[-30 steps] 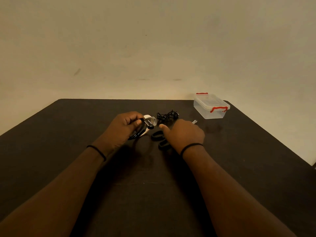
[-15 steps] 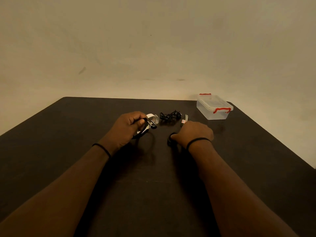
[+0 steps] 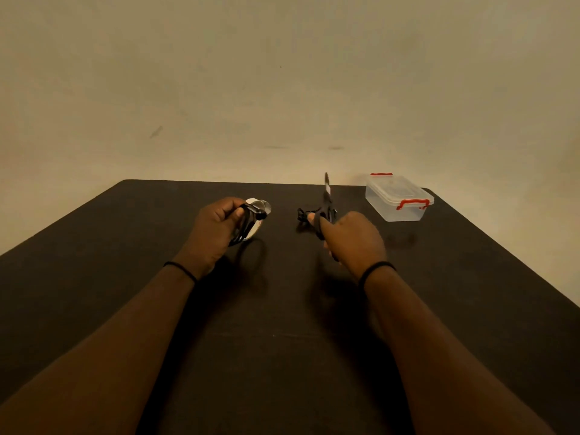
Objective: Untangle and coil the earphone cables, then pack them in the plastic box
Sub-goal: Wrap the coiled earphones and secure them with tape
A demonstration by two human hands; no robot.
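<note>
Scissors now lifted off table, gripped in right hand, blades pointed up and away. A second ago, handles were being reached for flat on table. Tangled black cable now uncovered beside thumb.

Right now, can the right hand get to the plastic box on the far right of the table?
Probably yes. Bare table lies between the right hand and the plastic box, but that hand grips scissors, and the lid looks clipped shut.
</note>
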